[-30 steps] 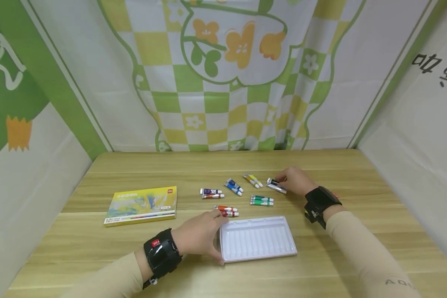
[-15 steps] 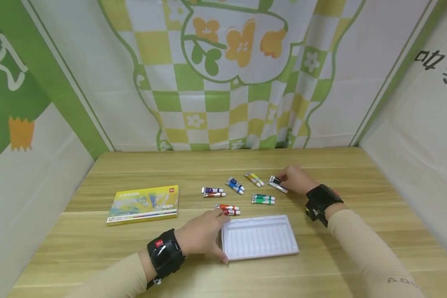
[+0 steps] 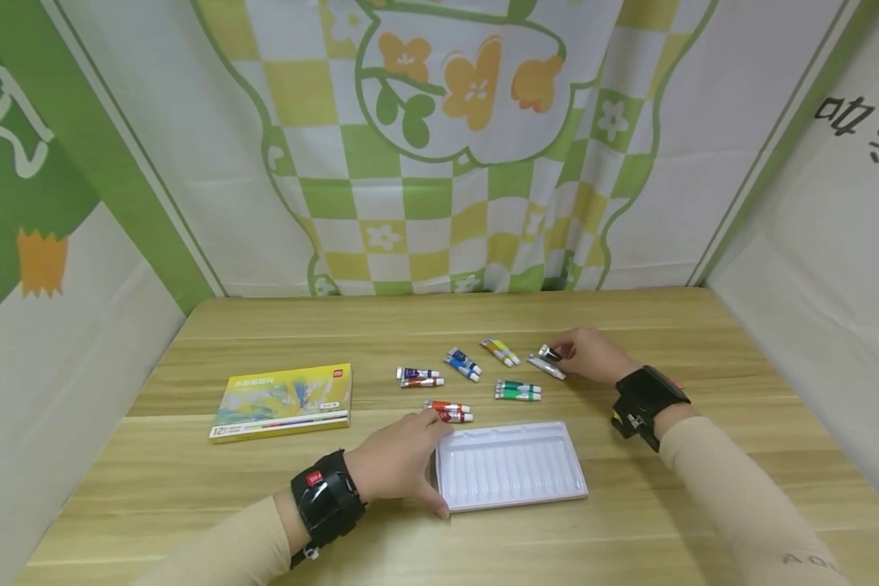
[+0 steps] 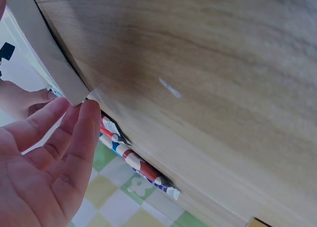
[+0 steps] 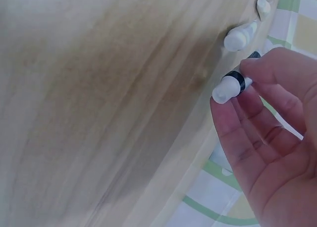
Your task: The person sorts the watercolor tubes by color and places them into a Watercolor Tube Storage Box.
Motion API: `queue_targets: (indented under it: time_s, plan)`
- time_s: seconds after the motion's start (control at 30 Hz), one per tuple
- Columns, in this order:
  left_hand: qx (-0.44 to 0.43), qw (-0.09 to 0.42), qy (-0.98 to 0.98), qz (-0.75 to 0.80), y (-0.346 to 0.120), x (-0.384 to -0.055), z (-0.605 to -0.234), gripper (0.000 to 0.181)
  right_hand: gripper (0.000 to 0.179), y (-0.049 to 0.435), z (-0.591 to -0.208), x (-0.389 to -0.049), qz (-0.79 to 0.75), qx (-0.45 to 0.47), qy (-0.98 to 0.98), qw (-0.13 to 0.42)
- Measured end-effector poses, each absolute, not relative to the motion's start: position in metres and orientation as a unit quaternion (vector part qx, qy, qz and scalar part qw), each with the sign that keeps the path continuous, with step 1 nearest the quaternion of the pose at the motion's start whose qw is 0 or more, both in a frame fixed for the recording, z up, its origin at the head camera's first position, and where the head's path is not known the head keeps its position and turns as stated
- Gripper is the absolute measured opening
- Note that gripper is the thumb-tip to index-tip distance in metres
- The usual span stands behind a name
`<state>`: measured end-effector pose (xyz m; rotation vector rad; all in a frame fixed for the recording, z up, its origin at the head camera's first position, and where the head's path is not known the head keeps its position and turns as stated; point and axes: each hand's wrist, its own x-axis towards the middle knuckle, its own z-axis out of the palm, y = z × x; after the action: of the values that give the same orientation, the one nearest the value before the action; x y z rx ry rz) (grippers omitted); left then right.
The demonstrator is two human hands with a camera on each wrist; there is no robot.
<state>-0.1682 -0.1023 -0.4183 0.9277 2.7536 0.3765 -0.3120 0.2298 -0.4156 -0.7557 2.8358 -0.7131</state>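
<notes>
In the head view my left hand point(image 3: 395, 457) holds the left side of a white plastic tray point(image 3: 511, 465), thumb at the near corner and fingers at the far one. The tray has a row of narrow slots, with no tubes in them. Between thumb and fingers, my right hand point(image 3: 592, 356) pinches a small black paint tube point(image 3: 550, 352); its white cap and black band point(image 5: 235, 80) show in the right wrist view. A white-silver paint tube point(image 3: 546, 366) lies on the table just beside it.
Paired paint tubes lie around: yellow point(image 3: 500, 352), blue point(image 3: 463, 364), green point(image 3: 518, 391), purple and brown point(image 3: 420, 378), red and orange point(image 3: 448, 411) by my left fingers. A flat yellow paint box point(image 3: 282, 403) lies left on the wooden table point(image 3: 154, 488). A curtain point(image 3: 439, 203) hangs behind.
My right hand has drawn the black tube slightly right, away from the white-silver one. The left hand keeps its hold on the tray.
</notes>
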Motion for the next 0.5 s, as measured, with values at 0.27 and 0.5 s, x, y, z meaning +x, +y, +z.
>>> queue_targets:
  time_s: [0.27,0.5]
  plan:
    - [0.323,0.096,0.934,0.123,-0.102,-0.168,-0.417,0.103,0.038,0.239,-0.411,-0.306,-0.273,-0.226,0.931,0.088]
    - [0.321,0.101,0.935,0.116,-0.101,-0.169,-0.417,0.105,0.038,0.244,-0.41,-0.296,-0.288,-0.232,0.925,0.088]
